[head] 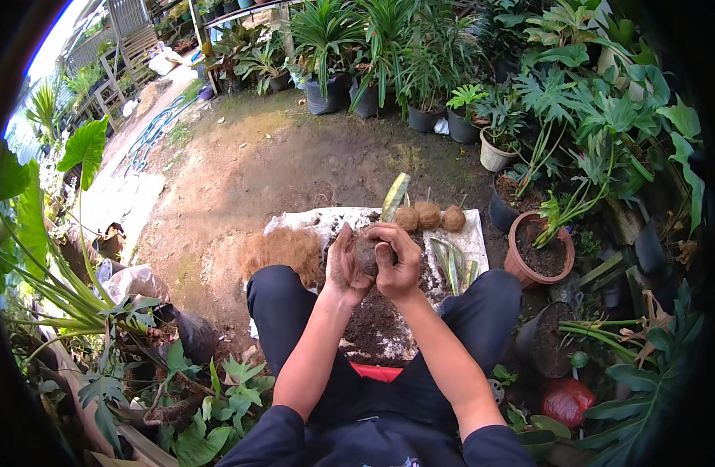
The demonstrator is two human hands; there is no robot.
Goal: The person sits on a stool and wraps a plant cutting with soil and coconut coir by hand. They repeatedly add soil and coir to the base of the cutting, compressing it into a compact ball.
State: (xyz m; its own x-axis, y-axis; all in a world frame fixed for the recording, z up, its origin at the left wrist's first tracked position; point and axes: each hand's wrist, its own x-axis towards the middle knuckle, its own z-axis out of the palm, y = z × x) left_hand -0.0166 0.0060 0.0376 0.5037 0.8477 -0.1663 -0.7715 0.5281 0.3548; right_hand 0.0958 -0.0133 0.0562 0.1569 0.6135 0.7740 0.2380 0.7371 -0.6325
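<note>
Both hands meet around a ball of dark soil (367, 255). My left hand (347, 265) cups it from the left and below, and my right hand (396, 257) curls over its right side. Behind my right hand a variegated snake plant leaf (396, 195) stands upright. Three fibre-wrapped balls (428, 216) sit in a row on a white sheet (475, 233). On the sheet's left lies a heap of brown coconut fibre (284, 252). Loose dark soil (372, 324) is spread between my knees, with cut snake plant leaves (451, 265) to the right.
Beside my right knee stand a terracotta-coloured pot (539, 248) and a tilted black pot (547, 338). Potted plants (325, 93) line the far edge of the bare ground. A blue-green hose (153, 134) lies at the upper left. Leafy plants (235, 385) crowd the lower left.
</note>
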